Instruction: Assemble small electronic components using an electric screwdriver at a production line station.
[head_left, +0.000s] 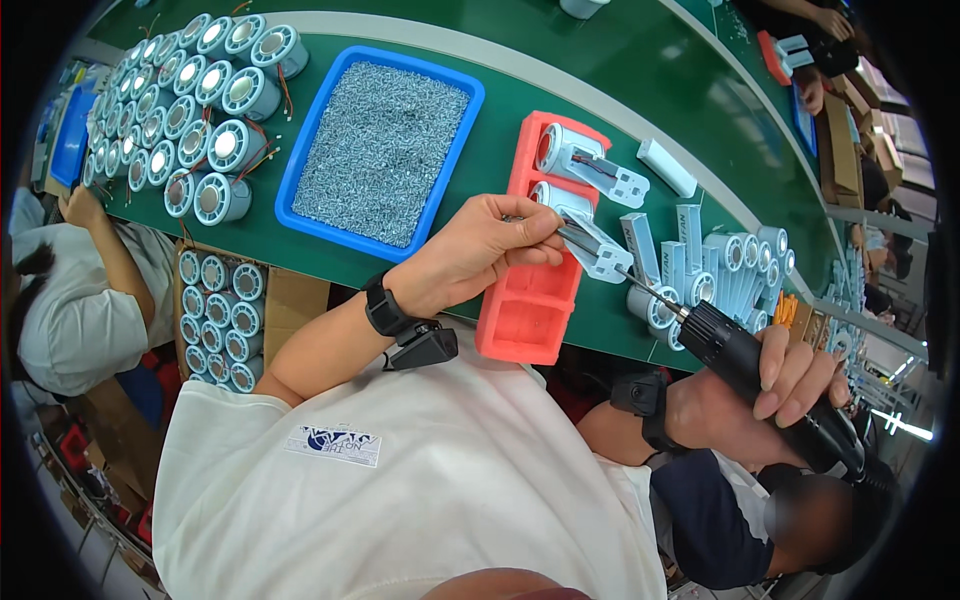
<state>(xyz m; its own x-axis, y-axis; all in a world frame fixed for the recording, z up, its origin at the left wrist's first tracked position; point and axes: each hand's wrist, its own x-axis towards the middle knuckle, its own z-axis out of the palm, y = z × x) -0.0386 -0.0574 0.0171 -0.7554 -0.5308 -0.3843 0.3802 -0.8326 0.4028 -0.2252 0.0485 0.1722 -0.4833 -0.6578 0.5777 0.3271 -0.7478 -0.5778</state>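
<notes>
My right hand (pixel 790 385) is wrapped round a black electric screwdriver (pixel 735 350). Its long bit points left, with the tip at the light-blue handle part of a fan housing (pixel 600 252). My left hand (pixel 490 245) is closed, thumb and forefinger pinched together beside that handle; what they hold is too small to make out. The housing's round body lies in a slot of the red foam holder (pixel 525 340), partly behind my left fingers. A second fan housing (pixel 570 150), with wires showing in its handle, lies in the slot beyond.
A blue tray (pixel 298 160) full of small screws stands left of the holder. Several round motor units (pixel 225 145) with wires fill the far left. Light-blue covers (pixel 665 168) and more housings (pixel 740 250) lie at right. A co-worker (pixel 85 270) sits at left.
</notes>
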